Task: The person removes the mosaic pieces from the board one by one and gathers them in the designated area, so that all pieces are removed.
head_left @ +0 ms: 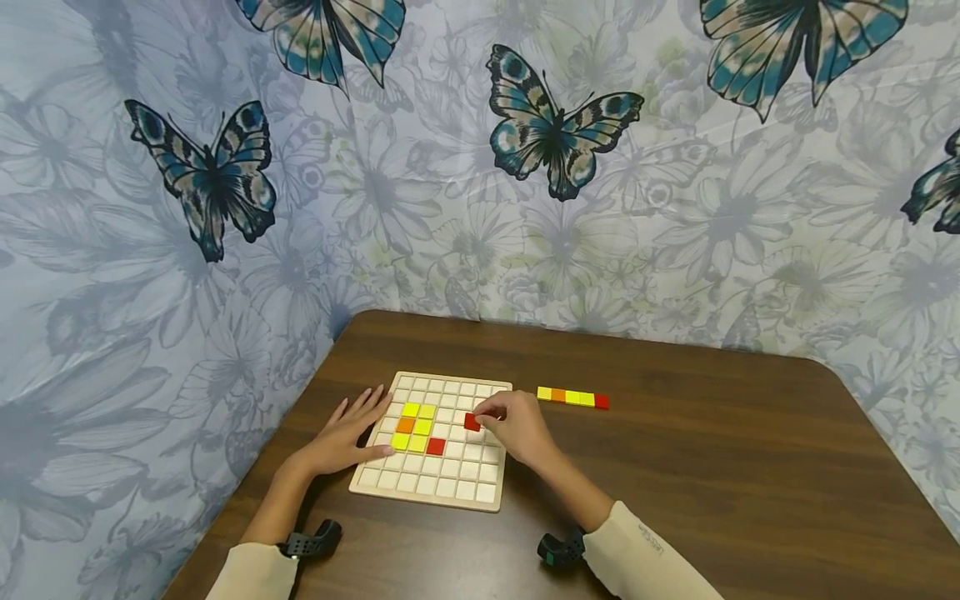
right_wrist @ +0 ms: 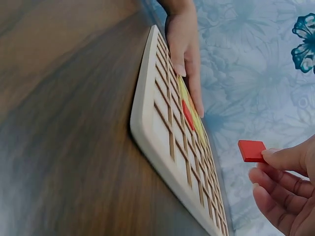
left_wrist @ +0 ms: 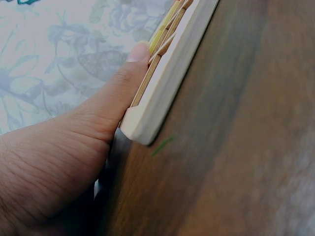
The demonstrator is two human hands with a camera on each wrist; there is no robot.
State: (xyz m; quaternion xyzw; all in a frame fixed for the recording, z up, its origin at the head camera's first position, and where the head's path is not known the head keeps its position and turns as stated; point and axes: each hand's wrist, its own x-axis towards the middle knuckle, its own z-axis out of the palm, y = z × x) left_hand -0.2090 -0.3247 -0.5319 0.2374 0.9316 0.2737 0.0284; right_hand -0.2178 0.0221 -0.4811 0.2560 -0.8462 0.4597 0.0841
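A square wooden grid board lies on the table with cream cells. Toward its left side sit several yellow tiles, an orange tile and a red tile. My left hand rests along the board's left edge with fingers spread, its thumb touching the rim in the left wrist view. Between thumb and fingertips my right hand pinches another red tile. In the right wrist view that tile is held up, apart from the board.
Right of the board's far corner, a row of yellow, orange and red tiles lies on the brown wooden table. A wall covering with butterflies stands behind the table and along its left side. Black bands circle both wrists.
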